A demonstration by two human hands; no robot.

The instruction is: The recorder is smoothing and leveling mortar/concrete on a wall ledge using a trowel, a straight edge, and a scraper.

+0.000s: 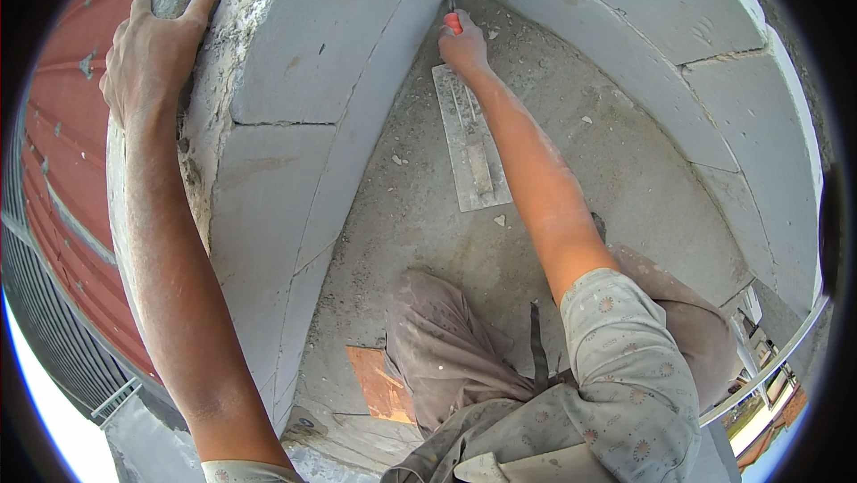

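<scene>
My right hand (465, 47) is closed around the red handle of a tool (453, 22) at the far inner corner. A thin dark shank points from it into the corner; its tip is too small to make out. Under my right wrist and forearm, a grey rectangular plastering float (461, 160) lies on the floor with its handle up. My left hand (153, 59) rests over the rough top of the left block wall (290, 45), thumb and fingers spread, holding nothing loose.
A second block wall (643, 10) curves along the right, meeting the left one at the far corner. Small crumbs lie on the concrete floor (375, 206). A brown board piece (382, 385) sits beside my knee. Beyond the left wall is a red metal roof (71, 126).
</scene>
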